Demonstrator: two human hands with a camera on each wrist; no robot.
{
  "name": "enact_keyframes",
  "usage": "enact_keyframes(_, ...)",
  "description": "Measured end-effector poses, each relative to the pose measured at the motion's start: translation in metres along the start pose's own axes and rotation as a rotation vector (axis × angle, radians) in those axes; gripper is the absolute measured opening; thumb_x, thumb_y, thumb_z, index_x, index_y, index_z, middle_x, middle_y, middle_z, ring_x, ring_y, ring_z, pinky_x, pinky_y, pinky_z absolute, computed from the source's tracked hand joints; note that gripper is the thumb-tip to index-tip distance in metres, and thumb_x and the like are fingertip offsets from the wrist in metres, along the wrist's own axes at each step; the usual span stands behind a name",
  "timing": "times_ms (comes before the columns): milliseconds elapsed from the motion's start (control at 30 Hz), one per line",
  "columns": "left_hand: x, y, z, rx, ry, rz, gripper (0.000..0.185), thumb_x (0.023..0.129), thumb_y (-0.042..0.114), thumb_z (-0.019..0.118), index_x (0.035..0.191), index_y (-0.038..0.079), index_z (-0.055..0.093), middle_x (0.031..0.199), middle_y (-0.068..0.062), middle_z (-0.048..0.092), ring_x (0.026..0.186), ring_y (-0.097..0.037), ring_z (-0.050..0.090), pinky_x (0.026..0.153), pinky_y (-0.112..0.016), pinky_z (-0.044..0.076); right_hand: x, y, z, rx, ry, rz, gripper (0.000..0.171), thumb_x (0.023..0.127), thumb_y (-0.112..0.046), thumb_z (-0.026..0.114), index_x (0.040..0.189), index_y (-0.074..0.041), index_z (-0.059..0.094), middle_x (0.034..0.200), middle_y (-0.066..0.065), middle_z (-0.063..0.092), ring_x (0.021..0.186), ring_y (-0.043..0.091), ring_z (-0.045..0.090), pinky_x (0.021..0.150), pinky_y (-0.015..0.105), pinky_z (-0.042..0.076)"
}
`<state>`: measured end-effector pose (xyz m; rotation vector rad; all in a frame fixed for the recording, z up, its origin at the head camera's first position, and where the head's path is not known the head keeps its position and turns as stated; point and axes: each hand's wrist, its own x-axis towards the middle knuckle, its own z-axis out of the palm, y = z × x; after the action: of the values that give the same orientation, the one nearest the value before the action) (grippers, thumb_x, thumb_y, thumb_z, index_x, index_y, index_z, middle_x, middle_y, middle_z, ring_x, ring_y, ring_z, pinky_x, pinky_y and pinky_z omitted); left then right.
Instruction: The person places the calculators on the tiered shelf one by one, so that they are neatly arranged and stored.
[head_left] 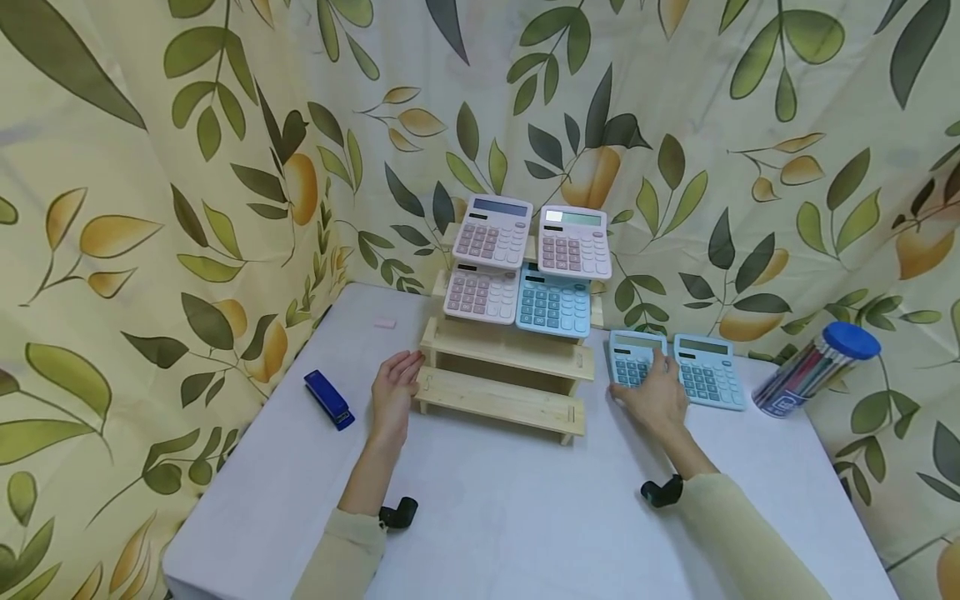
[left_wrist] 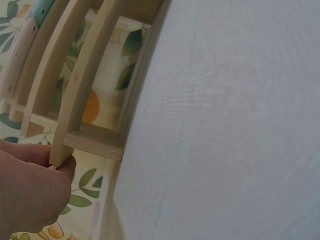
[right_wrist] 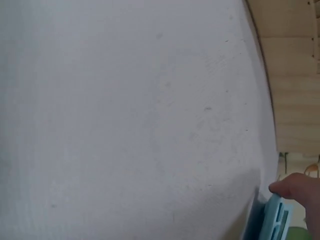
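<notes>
Head view: left hand point(head_left: 395, 392) touches the rack point(head_left: 504, 377) end, fingers relaxed. Right hand point(head_left: 656, 393) covers a blue calculator point(head_left: 628, 360) on the worktop point(head_left: 517, 508); grip not discernible.

Left wrist view: fingers point(left_wrist: 62, 167) meet a rack slat point(left_wrist: 82, 85). Risk: a nudge could shift the rack.

Right wrist view: a fingertip point(right_wrist: 295, 187) lifts the calculator's point(right_wrist: 276, 220) edge; it may slip. Most is cut off.

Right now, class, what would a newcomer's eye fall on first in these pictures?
Four pastel calculators, three pink and one blue, on the stepped pale wooden rack at the back of the white table draw the eye first. The left hand touches the rack's end, and the right hand rests on a blue calculator lying flat to the rack's right.
</notes>
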<state>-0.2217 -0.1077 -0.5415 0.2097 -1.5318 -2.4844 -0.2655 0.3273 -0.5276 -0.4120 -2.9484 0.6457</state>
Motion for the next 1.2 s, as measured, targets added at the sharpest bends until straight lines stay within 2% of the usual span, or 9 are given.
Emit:
enact_keyframes(100, 0.001, 0.0, 0.0, 0.013, 0.006, 0.001, 0.065, 0.084, -0.031, 0.037, 0.145, -0.01, 0.04, 0.149, -0.029, 0.051, 0.142, -0.037, 0.05, 0.122, -0.036, 0.037, -0.003, 0.0, -0.005, 0.04, 0.023, -0.017, 0.12, 0.081, -0.04, 0.085, 0.166, -0.005, 0.008, 0.162, 0.036, 0.02, 0.129, 0.066, 0.042, 0.107, 0.078, 0.038)
enact_keyframes(233, 0.002, 0.0, 0.001, 0.012, 0.006, -0.002, 0.065, 0.085, -0.031, 0.038, 0.146, -0.009, 0.04, 0.149, -0.028, 0.052, 0.142, -0.036, 0.05, 0.122, -0.035, 0.038, -0.006, 0.002, -0.01, 0.092, 0.072, -0.046, 0.118, 0.08, -0.034, 0.086, 0.168, -0.014, 0.01, 0.162, 0.035, 0.025, 0.137, 0.063, 0.037, 0.11, 0.077, 0.032)
enact_keyframes(467, 0.001, 0.002, 0.004, -0.018, -0.005, 0.002, 0.064, 0.085, -0.031, 0.038, 0.146, -0.011, 0.039, 0.149, -0.03, 0.05, 0.142, -0.038, 0.05, 0.122, -0.036, 0.039, -0.01, 0.006, -0.013, 0.136, 0.131, -0.062, 0.118, 0.079, -0.03, 0.088, 0.169, -0.025, 0.011, 0.164, 0.03, 0.029, 0.138, 0.061, 0.038, 0.112, 0.076, 0.033)
enact_keyframes(600, 0.0, 0.003, 0.004, -0.019, -0.001, 0.004, 0.064, 0.084, -0.031, 0.037, 0.145, -0.011, 0.039, 0.148, -0.031, 0.051, 0.142, -0.038, 0.05, 0.121, -0.036, 0.039, -0.016, 0.003, -0.018, 0.161, 0.166, -0.067, 0.117, 0.079, -0.029, 0.088, 0.169, -0.026, 0.013, 0.164, 0.028, 0.031, 0.14, 0.058, 0.038, 0.114, 0.075, 0.031)
enact_keyframes(833, 0.001, 0.002, 0.004, -0.007, 0.009, 0.0, 0.065, 0.084, -0.031, 0.038, 0.145, -0.01, 0.04, 0.147, -0.029, 0.052, 0.141, -0.037, 0.051, 0.12, -0.033, 0.041, -0.031, -0.002, -0.03, 0.2, 0.243, -0.1, 0.114, 0.077, -0.028, 0.09, 0.168, -0.026, 0.021, 0.163, 0.023, 0.037, 0.139, 0.054, 0.042, 0.111, 0.075, 0.033)
enact_keyframes(1200, -0.001, 0.003, 0.002, 0.005, 0.018, -0.003, 0.064, 0.084, -0.031, 0.038, 0.144, -0.01, 0.041, 0.147, -0.029, 0.053, 0.141, -0.037, 0.051, 0.12, -0.033, 0.041, -0.049, -0.005, -0.037, 0.227, 0.28, -0.109, 0.113, 0.077, -0.03, 0.089, 0.168, -0.026, 0.022, 0.165, 0.019, 0.036, 0.146, 0.046, 0.038, 0.113, 0.072, 0.035)
